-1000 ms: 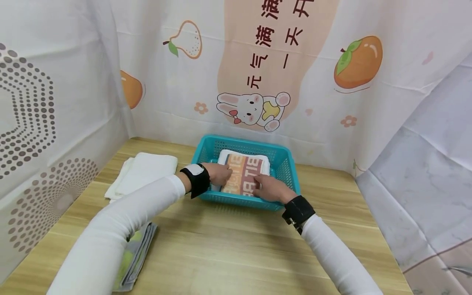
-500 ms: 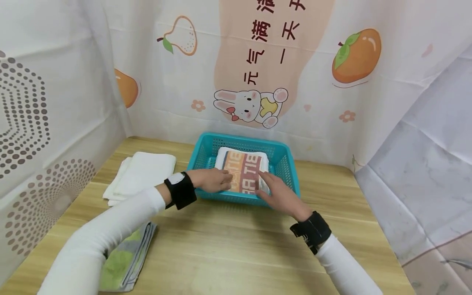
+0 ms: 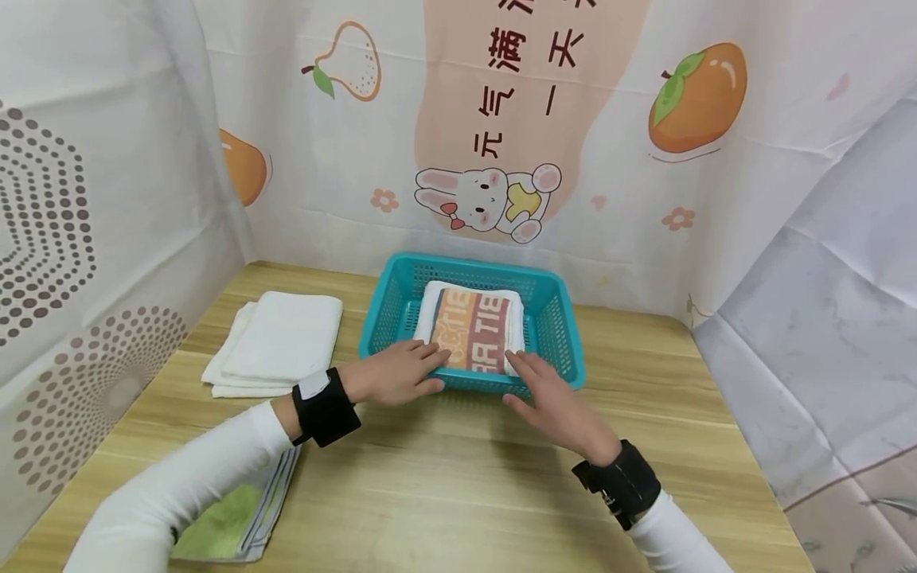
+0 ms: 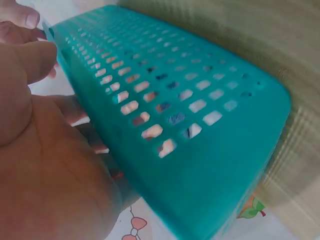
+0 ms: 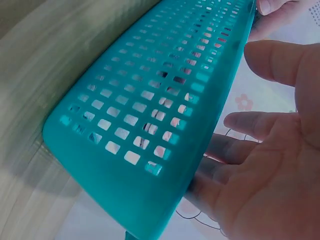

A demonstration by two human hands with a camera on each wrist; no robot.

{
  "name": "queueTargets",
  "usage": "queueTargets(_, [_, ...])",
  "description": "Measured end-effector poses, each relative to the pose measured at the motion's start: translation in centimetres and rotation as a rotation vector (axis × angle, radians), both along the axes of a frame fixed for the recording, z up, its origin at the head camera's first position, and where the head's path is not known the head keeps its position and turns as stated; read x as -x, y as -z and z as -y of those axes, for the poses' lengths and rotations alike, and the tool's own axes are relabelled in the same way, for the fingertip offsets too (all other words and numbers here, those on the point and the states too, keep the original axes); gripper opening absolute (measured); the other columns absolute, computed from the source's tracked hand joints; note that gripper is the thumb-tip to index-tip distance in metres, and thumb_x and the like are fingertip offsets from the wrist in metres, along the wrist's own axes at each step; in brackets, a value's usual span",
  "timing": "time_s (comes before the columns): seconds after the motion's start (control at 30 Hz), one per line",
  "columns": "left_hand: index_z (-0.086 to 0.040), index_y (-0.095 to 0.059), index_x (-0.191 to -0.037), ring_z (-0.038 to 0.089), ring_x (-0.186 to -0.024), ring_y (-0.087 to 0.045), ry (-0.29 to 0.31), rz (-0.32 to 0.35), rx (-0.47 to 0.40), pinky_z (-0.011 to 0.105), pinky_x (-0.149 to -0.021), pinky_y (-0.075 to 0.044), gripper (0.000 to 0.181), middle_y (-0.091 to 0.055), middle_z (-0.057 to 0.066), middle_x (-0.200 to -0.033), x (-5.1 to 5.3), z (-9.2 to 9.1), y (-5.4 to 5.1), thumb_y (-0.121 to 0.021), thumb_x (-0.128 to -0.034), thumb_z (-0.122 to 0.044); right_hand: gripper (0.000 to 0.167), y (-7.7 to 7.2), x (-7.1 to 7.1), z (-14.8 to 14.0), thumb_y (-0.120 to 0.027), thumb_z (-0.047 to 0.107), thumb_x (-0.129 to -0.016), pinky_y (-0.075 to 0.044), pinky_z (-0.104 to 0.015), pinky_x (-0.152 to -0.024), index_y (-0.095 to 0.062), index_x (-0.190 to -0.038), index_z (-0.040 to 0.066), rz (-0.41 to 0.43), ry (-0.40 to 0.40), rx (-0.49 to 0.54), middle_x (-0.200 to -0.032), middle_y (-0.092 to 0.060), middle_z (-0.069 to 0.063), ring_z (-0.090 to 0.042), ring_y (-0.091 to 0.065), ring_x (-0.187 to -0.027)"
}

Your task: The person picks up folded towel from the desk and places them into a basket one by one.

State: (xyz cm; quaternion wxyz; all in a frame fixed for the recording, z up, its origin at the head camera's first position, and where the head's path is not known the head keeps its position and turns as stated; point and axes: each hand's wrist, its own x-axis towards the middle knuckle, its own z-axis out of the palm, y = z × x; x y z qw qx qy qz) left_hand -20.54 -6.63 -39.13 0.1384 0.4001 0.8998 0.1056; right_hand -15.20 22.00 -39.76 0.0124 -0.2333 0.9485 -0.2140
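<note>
A folded white towel with an orange and maroon lettered panel [image 3: 473, 328] lies inside a teal perforated plastic basket [image 3: 560, 330]. My left hand [image 3: 397, 372] is at the basket's front rim, left of the middle, its fingers reaching over the rim. My right hand [image 3: 564, 410] is at the right part of that rim, fingertips over it near the towel's corner. Both hands have relaxed, spread fingers and hold nothing. In the left wrist view, fingers [image 4: 75, 110] pass behind the basket's rim. From the right wrist, the thumb [image 5: 272, 62] stands apart from the basket's wall [image 5: 115, 190].
Folded white towels [image 3: 286, 334] lie stacked on the wooden table [image 3: 458, 493], left of the basket. A folded green and grey towel [image 3: 229, 517] lies at the front left, partly under the left sleeve. A printed curtain [image 3: 322, 199] hangs close behind the basket.
Both hands have let go of the lettered towel and drawn back toward the body, out of the basket to its front rim. The towel stays in the basket.
</note>
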Motion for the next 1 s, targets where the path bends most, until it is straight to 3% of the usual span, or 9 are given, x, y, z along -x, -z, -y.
queueTargets(0.23, [-0.004, -0.024, -0.157, 0.045, -0.147, -0.02, -0.035, -0.193, -0.044, 0.059, -0.117, -0.018, 0.065, -0.025, 0.026, -0.159, -1.9, 0.1, 1.9, -0.047, -0.1054, -0.037, 0.067, 0.7, -1.2, 0.5, -0.071, 0.025, -0.093, -0.034, -0.06, -0.108, -0.042, -0.149, 0.001, -0.129, -0.008, -0.136, -0.149, -0.041, -0.028, -0.048, -0.033, -0.14])
queueTargets(0.43, [-0.005, -0.024, -0.157, 0.044, -0.148, -0.019, -0.074, -0.307, -0.092, 0.061, -0.116, -0.02, 0.07, -0.021, 0.027, -0.16, -2.8, 0.2, 3.3, -0.054, -0.1027, -0.036, 0.075, 2.1, -2.2, 0.8, -0.075, 0.029, -0.089, -0.033, -0.061, -0.109, -0.041, -0.151, 0.004, -0.247, 0.007, -0.261, -0.15, -0.04, -0.026, -0.048, -0.033, -0.14])
queueTargets(0.7, [-0.005, -0.028, -0.156, 0.044, -0.146, -0.023, -0.087, -0.475, -0.092, 0.062, -0.113, -0.025, 0.075, -0.021, 0.027, -0.16, -4.4, 0.4, 4.8, -0.062, -0.0979, -0.038, 0.081, 3.5, -3.4, 1.0, -0.079, 0.024, -0.086, -0.03, -0.062, -0.11, -0.038, -0.153, 0.005, -0.301, 0.042, -0.234, -0.155, -0.033, -0.027, -0.046, -0.027, -0.144])
queueTargets(1.0, [-0.01, -0.038, -0.153, 0.042, -0.145, -0.028, -0.062, -0.642, -0.075, 0.059, -0.111, -0.032, 0.075, -0.027, 0.025, -0.158, -6.0, 0.8, 6.2, -0.068, -0.0926, -0.043, 0.077, 4.8, -4.9, 1.1, -0.079, 0.023, -0.086, -0.031, -0.064, -0.108, -0.042, -0.151, 0.005, -0.274, 0.022, -0.206, -0.16, -0.02, -0.027, -0.046, -0.02, -0.146])
